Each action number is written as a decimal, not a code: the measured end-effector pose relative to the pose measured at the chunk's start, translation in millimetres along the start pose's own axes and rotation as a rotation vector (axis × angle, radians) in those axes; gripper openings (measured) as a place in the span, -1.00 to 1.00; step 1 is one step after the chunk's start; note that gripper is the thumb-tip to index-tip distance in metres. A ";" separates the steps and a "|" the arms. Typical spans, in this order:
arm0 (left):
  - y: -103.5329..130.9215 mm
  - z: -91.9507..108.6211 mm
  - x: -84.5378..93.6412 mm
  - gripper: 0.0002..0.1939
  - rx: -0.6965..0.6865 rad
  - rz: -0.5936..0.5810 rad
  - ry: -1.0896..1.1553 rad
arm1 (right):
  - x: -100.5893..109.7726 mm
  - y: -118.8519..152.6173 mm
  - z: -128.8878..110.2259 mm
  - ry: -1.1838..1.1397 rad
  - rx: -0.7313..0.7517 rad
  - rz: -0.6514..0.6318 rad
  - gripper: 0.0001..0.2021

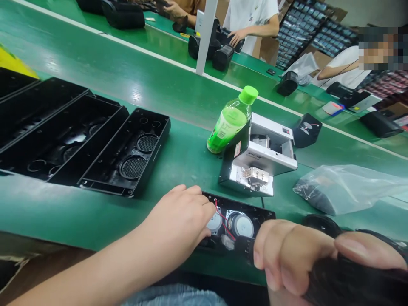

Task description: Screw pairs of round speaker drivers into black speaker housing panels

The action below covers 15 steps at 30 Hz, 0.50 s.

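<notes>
Bare hands meet over a shallow, oblong black speaker housing (256,211) lying open side up near the front edge of a glossy green bench (188,127). The left hand (186,214) bends its fingers over the housing's left end; with the fingertips partly hidden, whether it pinches the wall or merely rests there cannot be told. The right hand (296,255), close to the lens, wraps its fingers and thumb around a dark, blurred cylindrical tool (347,280), whose narrower ribbed end reaches over the housing's near side; whether it touches cannot be made out. Inside the shell sit round, silvery speaker drivers (244,225), crossed by a thin red wire (217,208). Just behind stands a boxy white-and-black machine (270,159) with a shiny metal block at its front, beside a clear, tapering bottle (229,121) with a bright green cap. To the left, hollow black plastic casings (102,159) lie side by side, the nearest showing two circular mesh grilles (133,167). At right lies a crumpled, translucent plastic bag (353,187) with something dark inside. Across the bench, a person in a white top (251,17) rests a hand on a black object.
</notes>
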<state>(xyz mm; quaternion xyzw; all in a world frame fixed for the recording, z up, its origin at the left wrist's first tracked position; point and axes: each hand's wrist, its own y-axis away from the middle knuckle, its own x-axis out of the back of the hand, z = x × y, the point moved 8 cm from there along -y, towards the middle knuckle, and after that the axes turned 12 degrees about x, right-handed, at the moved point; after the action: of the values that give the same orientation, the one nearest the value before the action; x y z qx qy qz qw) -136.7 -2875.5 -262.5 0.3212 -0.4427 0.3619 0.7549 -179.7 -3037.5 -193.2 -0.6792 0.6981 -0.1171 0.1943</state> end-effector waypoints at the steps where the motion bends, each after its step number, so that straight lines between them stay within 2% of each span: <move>1: 0.1 -0.2 0.1 -0.80 0.001 0.001 0.004 | 2.8 0.5 3.0 -0.012 -0.015 0.003 -0.40; 5: -0.3 -0.4 -1.7 -0.80 0.010 -0.022 0.008 | 11.3 1.5 12.8 -0.004 -0.057 0.009 -0.40; 15: -3.3 2.2 -1.7 -0.80 0.006 -0.057 -0.021 | -3.1 -2.0 13.7 0.027 -0.050 0.031 -0.46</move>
<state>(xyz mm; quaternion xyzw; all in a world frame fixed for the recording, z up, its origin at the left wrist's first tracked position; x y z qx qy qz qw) -135.4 -2879.5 -263.7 0.3397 -0.4403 0.3383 0.7591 -172.0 -3033.2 -204.3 -0.6712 0.7138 -0.1059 0.1695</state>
